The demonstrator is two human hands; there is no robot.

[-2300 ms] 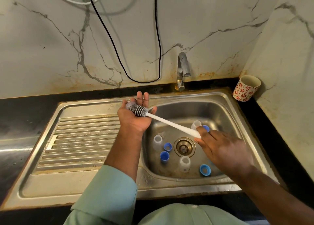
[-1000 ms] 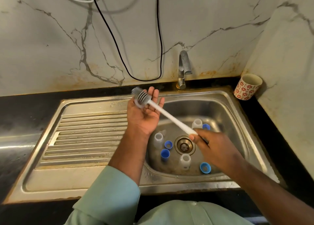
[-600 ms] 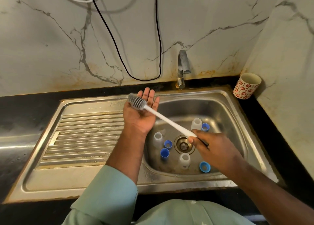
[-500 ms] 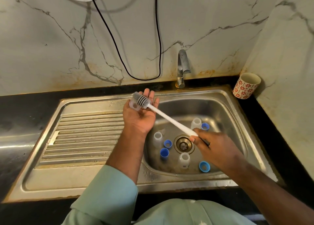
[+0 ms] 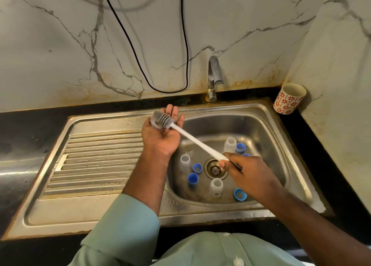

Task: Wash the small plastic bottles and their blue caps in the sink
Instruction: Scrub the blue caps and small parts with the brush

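Observation:
My left hand [image 5: 160, 135] is held palm up over the sink's left rim, fingers straight. The grey bristle head of a bottle brush [image 5: 163, 120] lies across its fingers. A pale blur sits at the brush tip; I cannot tell what it is. My right hand [image 5: 251, 175] grips the brush's white handle over the drain [image 5: 215, 168]. Three small clear bottles stand in the basin [image 5: 229, 144] [image 5: 184, 162] [image 5: 215, 187]. Blue caps lie around them [image 5: 240, 147] [image 5: 197, 168] [image 5: 193, 179] [image 5: 240, 194]; my right hand partly hides another.
The steel sink [image 5: 267, 129] has a ribbed drainboard [image 5: 96, 161] on its left. A tap [image 5: 213, 79] stands at the back with no water running. A red-flowered cup [image 5: 289, 98] sits in the right corner. A black cable [image 5: 186, 64] hangs down the marble wall.
The brush head has slid back and forth a little across my left palm and fingers. Both hands keep their hold and place. Bottles and caps have not moved.

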